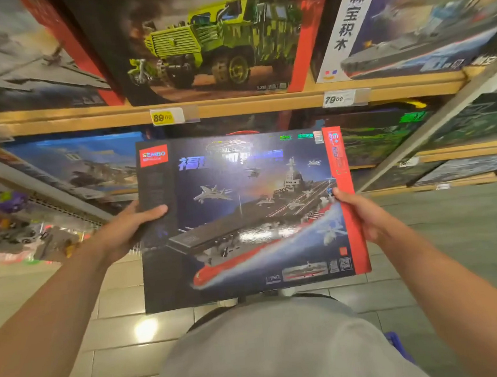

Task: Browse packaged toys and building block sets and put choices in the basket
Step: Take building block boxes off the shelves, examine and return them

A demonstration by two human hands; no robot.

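A large flat building block box (250, 218), dark blue with a red right edge and a picture of an aircraft carrier, is held up in front of me, face toward me. My left hand (130, 228) grips its left edge with the thumb on the front. My right hand (360, 214) grips its red right edge. A small blue corner of what may be the basket (397, 345) shows low at the right, behind my grey shirt.
Wooden shelves (234, 107) ahead carry more boxed sets: a green military truck box (213, 38), a warship box (416, 20) at the right, others below. Price tags (163, 117) hang on the shelf edge. Small toys (10, 227) hang at the left. Tiled floor lies underfoot.
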